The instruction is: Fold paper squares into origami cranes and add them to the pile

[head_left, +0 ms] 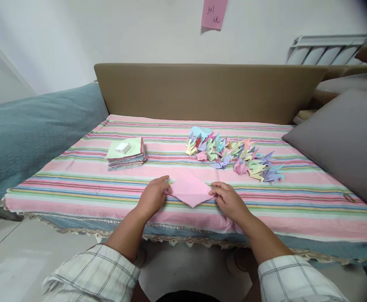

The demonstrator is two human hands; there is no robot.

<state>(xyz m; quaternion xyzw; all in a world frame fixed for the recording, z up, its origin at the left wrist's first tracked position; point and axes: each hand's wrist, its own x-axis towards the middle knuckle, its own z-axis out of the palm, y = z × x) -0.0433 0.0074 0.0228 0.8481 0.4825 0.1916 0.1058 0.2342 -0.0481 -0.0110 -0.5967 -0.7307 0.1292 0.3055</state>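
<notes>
A pink sheet of origami paper is stretched between my hands, turned so one corner points toward me, with a crease running across it. My left hand pinches its left corner between thumb and fingers. At the right corner my right hand has the same kind of pinch. Beyond the paper lies a spread of folded paper cranes in many colours. To the left is a stack of square coloured paper with a small white object on top.
The striped cloth covers the sofa seat, with a brown backrest behind. A blue-covered armrest bounds the left and a grey cushion the right. A small brownish ring lies near the cushion.
</notes>
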